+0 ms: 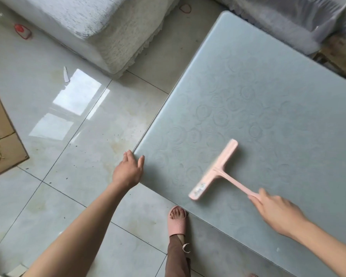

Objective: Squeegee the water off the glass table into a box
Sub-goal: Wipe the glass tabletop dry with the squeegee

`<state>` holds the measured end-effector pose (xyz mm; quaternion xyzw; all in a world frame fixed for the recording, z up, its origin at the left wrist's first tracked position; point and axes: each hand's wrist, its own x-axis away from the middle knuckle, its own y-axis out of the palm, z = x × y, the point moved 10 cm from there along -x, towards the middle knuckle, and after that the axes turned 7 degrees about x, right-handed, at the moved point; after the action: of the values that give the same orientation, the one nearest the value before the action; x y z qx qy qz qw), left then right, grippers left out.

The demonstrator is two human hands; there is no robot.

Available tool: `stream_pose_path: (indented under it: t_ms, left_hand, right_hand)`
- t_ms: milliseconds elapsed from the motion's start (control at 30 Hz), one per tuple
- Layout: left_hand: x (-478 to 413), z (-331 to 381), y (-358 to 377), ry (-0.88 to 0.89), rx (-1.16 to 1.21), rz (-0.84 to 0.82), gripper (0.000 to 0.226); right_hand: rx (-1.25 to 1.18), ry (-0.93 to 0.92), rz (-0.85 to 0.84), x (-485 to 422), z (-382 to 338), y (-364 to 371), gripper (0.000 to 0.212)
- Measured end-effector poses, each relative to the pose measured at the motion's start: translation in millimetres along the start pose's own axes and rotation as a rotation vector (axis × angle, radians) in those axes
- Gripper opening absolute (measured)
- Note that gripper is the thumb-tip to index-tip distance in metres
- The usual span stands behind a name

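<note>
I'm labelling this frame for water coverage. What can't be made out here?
Head view only:
- Water on the glass table: it cannot be told apart from the embossed pattern and sheen.
- The pink squeegee: its head is motion-blurred, its sticker is unreadable and the rubber edge is hidden underneath.
- The cardboard box: cut off by the left edge, so its inside is unseen.
- The right hand: blurred, so the exact finger grip on the handle is unclear.

Looks steeply down from the wearer's head, wide-angle and tilted, close over both bare forearms. Takes in the near corner of the glass table (pixel 268 100) on the right and tiled floor (pixel 54 196) on the left.
</note>
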<state>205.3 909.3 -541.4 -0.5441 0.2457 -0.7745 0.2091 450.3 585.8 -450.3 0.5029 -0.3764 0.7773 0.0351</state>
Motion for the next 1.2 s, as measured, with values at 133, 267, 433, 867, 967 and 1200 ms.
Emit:
stream_pose_path:
  t_ms: [133,267,433,867,967,1200]
  left_hand:
    - [2.7,2.0,-0.4,-0.012,-0.060,0.002,0.068]
    - [2.8,0.8,-3.3,-0.063,-0.073,0.018,0.066]
    - [10.4,17.0,-18.5,0.071,-0.165,0.192,0.062]
    - [39.3,52.5,-18.5,0.407,-0.190,0.277,0.032]
    - [49.6,66.6,-25.5,0.370,-0.046,0.333,0.029]
    - [62.6,107.6,-4.9,0.370,-0.101,0.247,0.047]
  right_hand:
    - [0.140,0.028,0.001,18.2,23.2,-21.5,0.038]
    - [0.108,-0.116,0.195,24.4,-49.5,-78.1,0.036]
    - [-0.102,-0.354,0.206,-0.2,-171.1,-101.8,0.020]
    - [-0.120,-0.031,-0.110,35.3,67.4,32.7,0.046]
    - [-0.059,-0.052,0.031,44.7,60.3,8.0,0.046]
    - [-0.174,-0.397,0.291,33.1,-72.4,-62.4,0.054]
